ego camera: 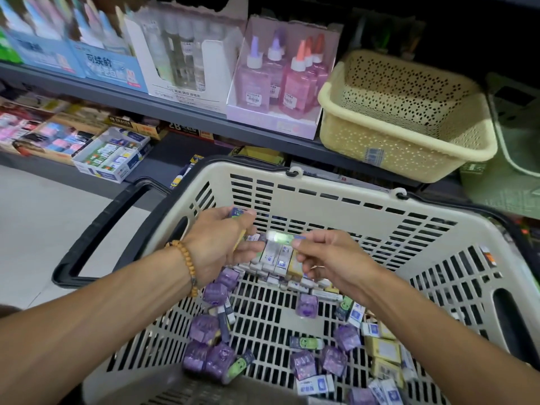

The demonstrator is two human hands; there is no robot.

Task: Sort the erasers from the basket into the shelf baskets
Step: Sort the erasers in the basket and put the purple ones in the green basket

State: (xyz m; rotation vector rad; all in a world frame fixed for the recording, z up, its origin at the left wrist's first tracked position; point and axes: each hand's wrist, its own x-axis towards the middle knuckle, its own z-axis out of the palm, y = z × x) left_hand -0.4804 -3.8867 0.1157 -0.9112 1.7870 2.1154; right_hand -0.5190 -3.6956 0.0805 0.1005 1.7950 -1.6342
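Note:
A cream shopping basket (336, 182) with black handles holds several loose erasers: purple wrapped ones (204, 328), white-and-blue ones (314, 385) and yellow ones (382, 350). My left hand (216, 244) hovers over the basket and holds a few erasers, one blue-sleeved eraser (237, 212) showing at its fingertips. My right hand (327, 255) pinches a pale green eraser (282, 238) just right of the left hand. A cream perforated shelf basket (409, 153) stands on the shelf above, with nothing visible inside. A green shelf basket (508, 159) sits at the far right edge.
The grey shelf (181, 109) carries pink and purple glue bottles (280, 80), clear bottles in a white box and blue boxes at the left. Below it lie open boxes of erasers (114, 153) and stationery. Pale floor tiles show at the left.

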